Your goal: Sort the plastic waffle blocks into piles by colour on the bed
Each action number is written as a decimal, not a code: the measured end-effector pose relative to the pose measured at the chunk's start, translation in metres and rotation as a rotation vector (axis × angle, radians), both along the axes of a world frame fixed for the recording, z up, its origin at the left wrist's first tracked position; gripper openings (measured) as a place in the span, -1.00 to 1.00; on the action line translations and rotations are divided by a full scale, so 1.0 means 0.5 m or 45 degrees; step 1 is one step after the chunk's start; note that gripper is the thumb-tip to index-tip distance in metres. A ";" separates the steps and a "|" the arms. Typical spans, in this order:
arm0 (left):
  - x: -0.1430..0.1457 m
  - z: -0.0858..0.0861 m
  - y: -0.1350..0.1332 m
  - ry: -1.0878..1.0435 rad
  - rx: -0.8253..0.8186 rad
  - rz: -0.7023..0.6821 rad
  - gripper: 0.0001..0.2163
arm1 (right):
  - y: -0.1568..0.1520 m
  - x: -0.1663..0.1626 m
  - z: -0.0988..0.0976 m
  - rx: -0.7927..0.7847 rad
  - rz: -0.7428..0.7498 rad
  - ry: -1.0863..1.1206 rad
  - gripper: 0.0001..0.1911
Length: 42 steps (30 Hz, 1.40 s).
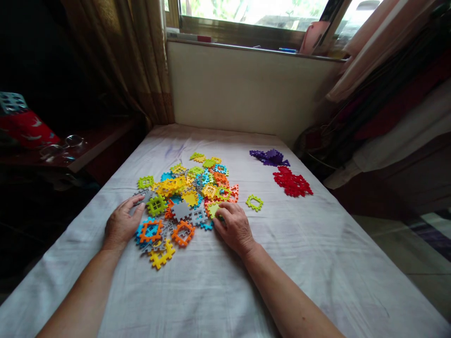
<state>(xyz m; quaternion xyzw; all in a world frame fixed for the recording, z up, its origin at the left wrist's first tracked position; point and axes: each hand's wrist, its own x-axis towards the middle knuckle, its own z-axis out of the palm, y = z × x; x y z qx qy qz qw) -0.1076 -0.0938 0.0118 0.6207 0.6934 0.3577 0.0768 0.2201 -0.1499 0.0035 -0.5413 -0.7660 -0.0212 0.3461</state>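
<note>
A mixed heap of interlocking plastic building tiles (pixel 181 210) in yellow, orange, blue, grey and green lies between my hands. My left hand (pixel 121 223) rests at the heap's left edge, its fingers stretched out and thumb apart, beside a grey tile (pixel 145 195) and a green window tile (pixel 157 205). On the right side of the heap, my right hand (pixel 235 227) has curled fingers and thumb closed on a light green tile (pixel 213 209); its fingertips are partly hidden. A lone green frame tile (pixel 254 203) lies to the right of that hand.
Purple tiles (pixel 270 157) and red tiles (pixel 293 182) form separate piles at the far right of the cloth-covered surface (pixel 282 272). Eyeglasses (pixel 63 148) sit on a dark side table at left. A wall with a window stands behind; clothes hang at right.
</note>
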 end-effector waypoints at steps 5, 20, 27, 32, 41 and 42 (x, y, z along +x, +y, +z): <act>-0.002 -0.005 0.003 -0.010 0.029 0.012 -0.71 | 0.007 0.082 0.009 0.140 -0.209 0.140 -0.86; -0.002 -0.002 0.001 0.003 -0.029 0.009 -0.66 | 0.014 0.192 -0.032 -0.106 -0.650 -0.040 -0.68; -0.007 -0.012 0.004 -0.023 0.046 -0.005 -0.70 | 0.031 0.195 -0.035 -0.188 -0.616 -0.139 -0.72; -0.008 -0.010 0.005 -0.025 0.028 -0.028 -0.72 | 0.033 0.190 -0.020 -0.163 -0.696 -0.193 -0.72; -0.006 -0.009 0.003 -0.017 0.039 -0.029 -0.71 | 0.106 0.068 0.019 -0.126 -0.272 -0.096 -0.66; -0.007 -0.009 0.003 -0.011 0.031 -0.031 -0.70 | 0.110 0.059 0.015 -0.150 -0.265 -0.096 -0.66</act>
